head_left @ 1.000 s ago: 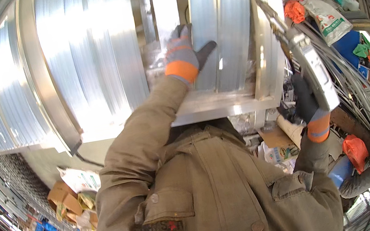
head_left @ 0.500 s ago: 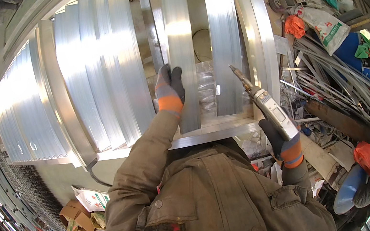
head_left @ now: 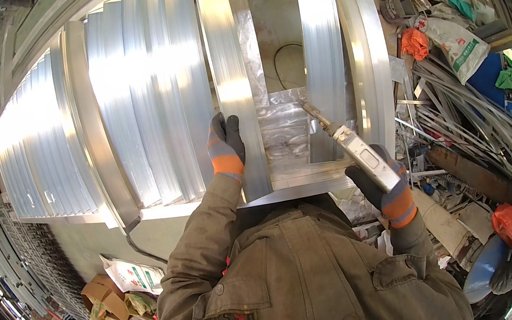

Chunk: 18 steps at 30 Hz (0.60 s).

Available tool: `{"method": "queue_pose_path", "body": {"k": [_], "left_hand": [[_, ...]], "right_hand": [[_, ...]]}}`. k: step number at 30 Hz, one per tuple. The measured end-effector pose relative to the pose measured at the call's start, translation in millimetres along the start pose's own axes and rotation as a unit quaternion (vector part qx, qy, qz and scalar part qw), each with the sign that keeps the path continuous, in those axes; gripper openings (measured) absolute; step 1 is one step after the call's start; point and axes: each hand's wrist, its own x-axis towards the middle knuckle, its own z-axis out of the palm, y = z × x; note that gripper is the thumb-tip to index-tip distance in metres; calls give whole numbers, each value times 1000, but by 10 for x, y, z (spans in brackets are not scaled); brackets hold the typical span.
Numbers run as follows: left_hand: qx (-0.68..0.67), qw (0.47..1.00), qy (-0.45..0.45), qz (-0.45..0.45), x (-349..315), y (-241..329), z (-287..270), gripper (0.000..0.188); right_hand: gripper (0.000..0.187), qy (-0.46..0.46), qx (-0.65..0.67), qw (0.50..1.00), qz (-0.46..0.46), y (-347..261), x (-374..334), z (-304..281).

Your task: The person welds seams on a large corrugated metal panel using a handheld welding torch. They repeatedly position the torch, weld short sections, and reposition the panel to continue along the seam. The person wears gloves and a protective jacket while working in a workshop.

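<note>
We find the loose slat [head_left: 237, 96] shifted closer to the slatted row [head_left: 155, 95] on its left, narrowing that gap. The left hand [head_left: 225, 148] meets the slat's left edge, grip indeterminable; the right hand [head_left: 397, 194] clasps a grey tool [head_left: 362, 155] right of it. The metal frame [head_left: 367, 28] lies beneath; metal strips [head_left: 462, 107] lie well right.

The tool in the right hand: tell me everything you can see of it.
The tool has a long, blocky, pale grey casing, apparently metal, with a rounded rectangular outline on its upper face. Its front narrows through a worn, brownish neck to a thin rod. It lies aslant, tip up and to the left, close to the left edge of the right-hand slat; contact there cannot be told. The gloved right hand grips its rear end, hiding part of it.
</note>
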Motion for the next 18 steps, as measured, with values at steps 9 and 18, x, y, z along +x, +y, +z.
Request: {"method": "queue_pose_path", "body": {"k": [9,18], "left_hand": [[-15,1000,16,-9,143,-237,30,58],[-17,1000,5,-1,197,-338,33,58]], "right_hand": [[34,-9,-5,1000,-13,-19,26,72],[34,-23,-13,1000,4,-13,60,96]]}}
